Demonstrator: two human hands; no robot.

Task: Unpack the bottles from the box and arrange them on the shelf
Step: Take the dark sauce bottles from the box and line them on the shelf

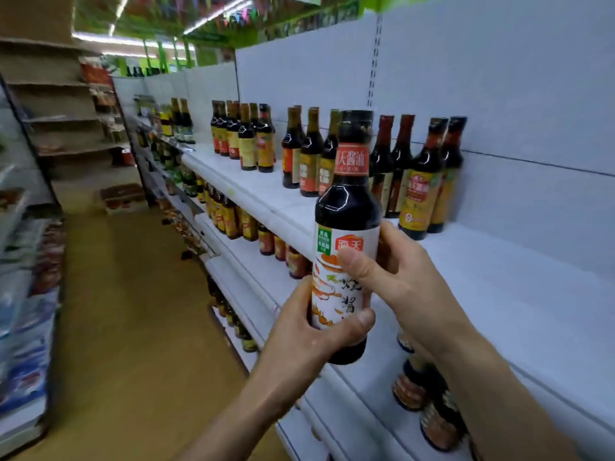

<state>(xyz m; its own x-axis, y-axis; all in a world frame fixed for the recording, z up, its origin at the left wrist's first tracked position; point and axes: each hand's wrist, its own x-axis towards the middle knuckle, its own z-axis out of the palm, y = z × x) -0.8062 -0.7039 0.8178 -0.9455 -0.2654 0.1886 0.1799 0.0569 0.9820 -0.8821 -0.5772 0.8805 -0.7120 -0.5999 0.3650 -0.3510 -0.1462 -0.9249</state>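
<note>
Between left grip (309,331), right grip (399,281): bottle (347,207)

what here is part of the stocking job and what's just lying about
Job: white-labelled dark glass sauce bottle in left hand and right hand; white metal top shelf; dark bottles standing there.
Just around: yellow-labelled bottles below; packaged goods opposite.

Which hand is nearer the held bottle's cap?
Right. The right hand grips the bottle mid-label, closer below the cap; the left hand grips its base.
</note>
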